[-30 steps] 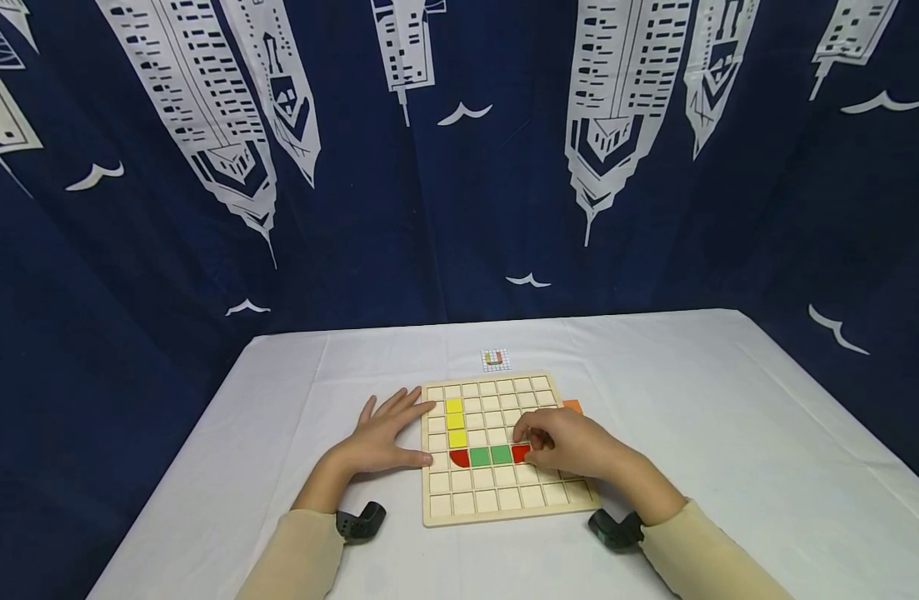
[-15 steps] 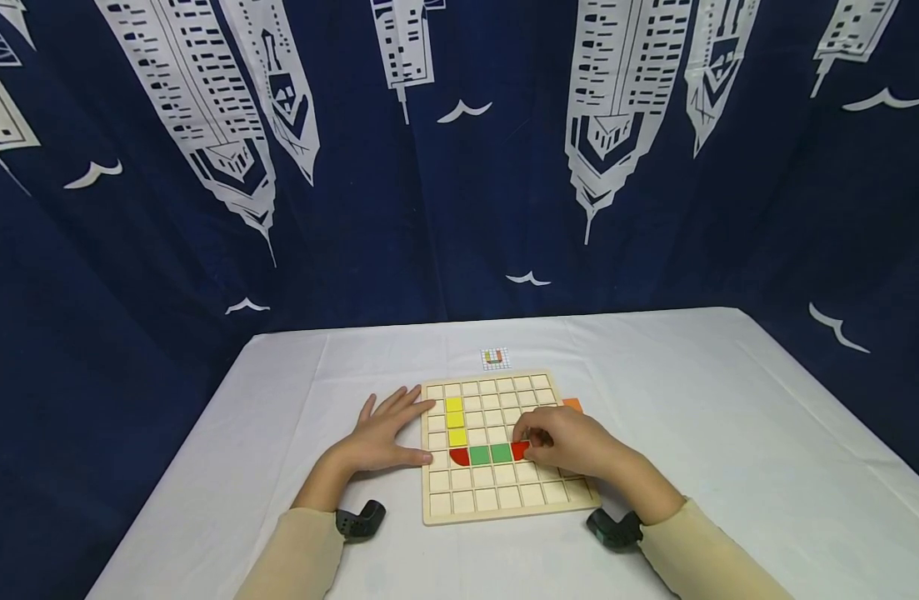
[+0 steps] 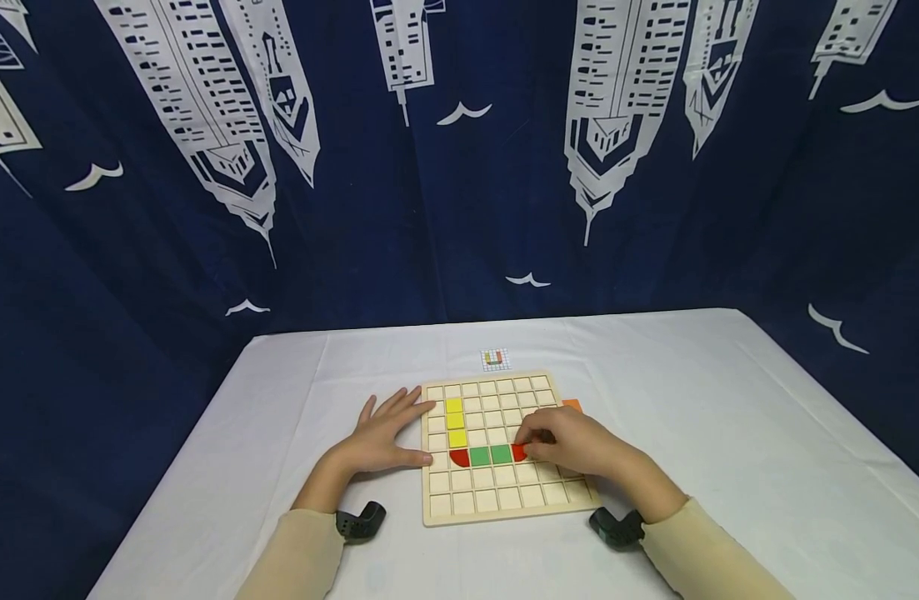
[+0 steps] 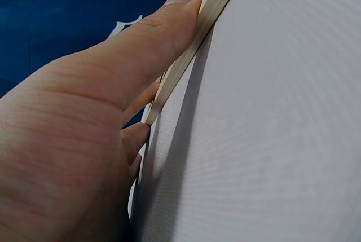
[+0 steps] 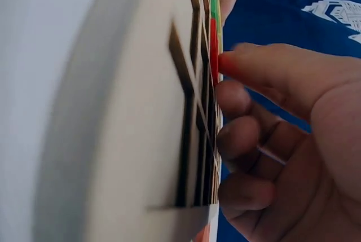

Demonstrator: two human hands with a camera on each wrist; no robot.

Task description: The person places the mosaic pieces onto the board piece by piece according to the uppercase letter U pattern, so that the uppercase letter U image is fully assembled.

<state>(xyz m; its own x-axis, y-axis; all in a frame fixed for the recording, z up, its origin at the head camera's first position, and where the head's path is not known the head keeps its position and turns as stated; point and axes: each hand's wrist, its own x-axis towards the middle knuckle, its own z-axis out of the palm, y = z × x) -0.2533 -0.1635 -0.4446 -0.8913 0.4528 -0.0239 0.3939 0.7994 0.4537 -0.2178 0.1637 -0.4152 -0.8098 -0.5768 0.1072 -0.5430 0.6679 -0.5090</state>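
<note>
A pale wooden grid board [image 3: 485, 504] lies on the table. My left hand [image 3: 377, 442] rests at its left edge with spread fingers; the thumb [image 4: 169, 22] touches the rim in the left wrist view. Yellow square tiles [image 3: 456, 421] form a column. Below them, a red rounded tile [image 3: 460, 457] and two green tiles [image 3: 491, 456] run in a row, ending at a second red tile [image 3: 518, 452]. There my right hand [image 3: 571, 437] has curled fingers, with thumb and forefinger at the tile; the thumb [image 5: 242, 58] touches it. The fingers partly hide this tile.
A small printed pattern card [image 3: 495, 359] lies behind the board. An orange piece [image 3: 573, 405] shows beyond the board's right edge, partly behind my right hand. White cloth [image 3: 691, 375] covers the table, and a dark blue printed curtain [image 3: 444, 208] hangs at the back.
My right thumb and fingers have shifted slightly at the second red tile, which stays in the same spot. The left hand and board have not moved.
</note>
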